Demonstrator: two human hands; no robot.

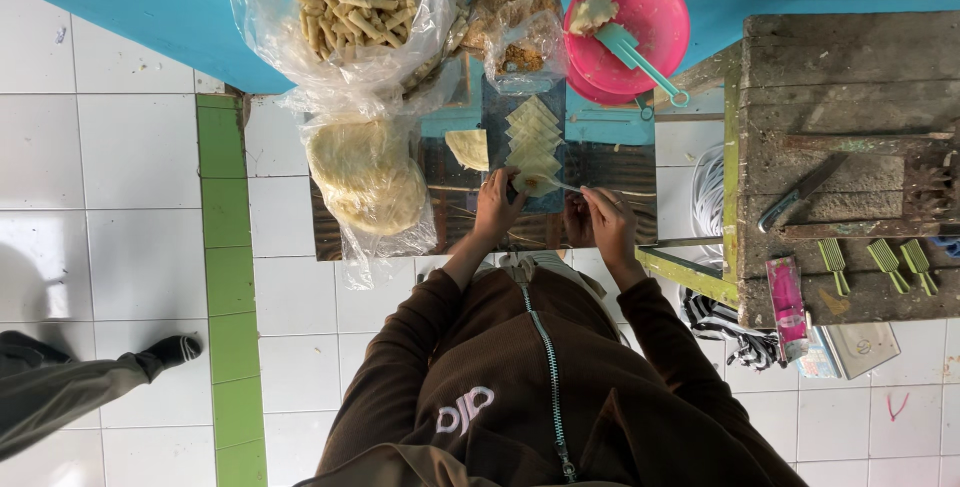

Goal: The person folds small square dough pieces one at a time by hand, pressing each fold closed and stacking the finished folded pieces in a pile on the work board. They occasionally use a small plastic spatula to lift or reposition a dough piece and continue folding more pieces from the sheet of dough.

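Note:
My left hand presses on a pale dough wrapper at the near end of a row of folded wrappers on a dark board. My right hand pinches a thin stick-like tool whose tip reaches that same wrapper. A loose wrapper lies left of the row. Beyond the board a pink bowl holds a lump of filling and a teal fork.
A clear bag of rolled sticks and a bagged stack of round wrappers sit at left. A wooden bench at right carries a knife, green forks and a pink packet. Another person's leg lies on the tiled floor at left.

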